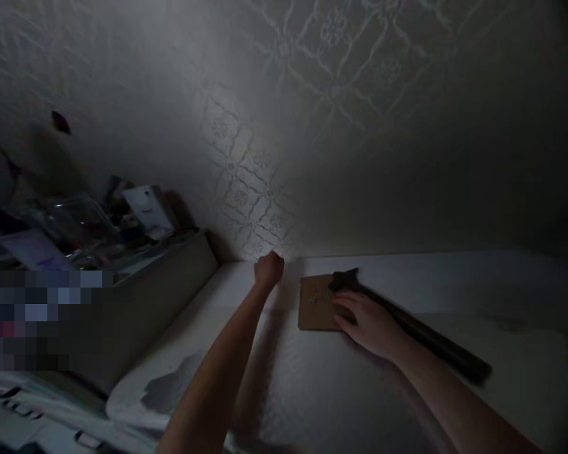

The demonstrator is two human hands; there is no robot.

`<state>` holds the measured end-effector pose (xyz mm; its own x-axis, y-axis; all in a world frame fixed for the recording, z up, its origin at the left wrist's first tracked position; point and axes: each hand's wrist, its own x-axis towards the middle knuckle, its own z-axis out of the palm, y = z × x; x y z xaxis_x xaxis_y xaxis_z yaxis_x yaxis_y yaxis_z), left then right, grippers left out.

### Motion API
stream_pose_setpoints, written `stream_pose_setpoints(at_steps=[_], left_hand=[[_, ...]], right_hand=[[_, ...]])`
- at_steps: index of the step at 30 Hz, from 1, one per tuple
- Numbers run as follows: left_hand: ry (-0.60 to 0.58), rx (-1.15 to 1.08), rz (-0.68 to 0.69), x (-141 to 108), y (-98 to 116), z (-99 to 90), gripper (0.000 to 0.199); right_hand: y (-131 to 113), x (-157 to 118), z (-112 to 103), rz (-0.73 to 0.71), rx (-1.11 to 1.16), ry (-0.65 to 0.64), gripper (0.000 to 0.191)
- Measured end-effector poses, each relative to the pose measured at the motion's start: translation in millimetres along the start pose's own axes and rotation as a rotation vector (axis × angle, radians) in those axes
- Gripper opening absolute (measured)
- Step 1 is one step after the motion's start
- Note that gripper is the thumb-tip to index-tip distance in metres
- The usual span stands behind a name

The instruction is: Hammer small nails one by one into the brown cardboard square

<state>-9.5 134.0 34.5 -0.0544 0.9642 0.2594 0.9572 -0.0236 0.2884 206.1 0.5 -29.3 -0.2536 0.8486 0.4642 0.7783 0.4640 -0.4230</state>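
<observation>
A brown square board, wood or cardboard, lies flat on the white surface. Several thin light pieces that look like small nails are on top of it. My right hand reaches over the board's right part, thumb and fingers apart. A hammer lies beyond that hand, its dark head at the board's upper right corner and its handle slanting to the lower right. My left hand is closed in a fist close to the wall, left of the board; whatever its fingers may hold is hidden.
A patterned wall rises behind the white surface. On the left stands a grey cabinet, its top crowded with a clear plastic organizer, a white box and other small items. A grey patch marks the surface's left end.
</observation>
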Motion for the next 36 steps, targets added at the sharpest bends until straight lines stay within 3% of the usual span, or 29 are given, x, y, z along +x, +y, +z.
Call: stream_pose_setpoints(at_steps=[5, 9, 11, 15, 20, 31, 36], left_hand=[[-0.038, -0.465, -0.017, -13, 22, -15.0, 0.028], [-0.077, -1.055, -0.083, -43, 35, -33.2, 0.033], [-0.101, -1.174, -0.099, -59, 39, -37.1, 0.037], [-0.131, -1.141, -0.130, -82, 39, -25.0, 0.040], [-0.264, -1.093, -0.183, -90, 26, -3.9, 0.035], [-0.224, -0.932, -0.031, -82, 24, 6.8, 0.024], [-0.216, -0.736, 0.029, -85, 27, 13.2, 0.028]], right_hand=[[-1, 1, -2, -0.003, -0.024, -0.016, 0.030], [0, 1, -2, -0.010, -0.028, -0.027, 0.030], [1, 2, -2, -0.011, -0.019, -0.032, 0.029], [3, 2, -2, -0.005, -0.001, -0.029, 0.030], [5, 2, -2, 0.000, 0.024, -0.028, 0.031], [6, 2, -2, 0.002, 0.041, -0.002, 0.029], [6, 1, -3, -0.007, 0.033, -0.009, 0.028]])
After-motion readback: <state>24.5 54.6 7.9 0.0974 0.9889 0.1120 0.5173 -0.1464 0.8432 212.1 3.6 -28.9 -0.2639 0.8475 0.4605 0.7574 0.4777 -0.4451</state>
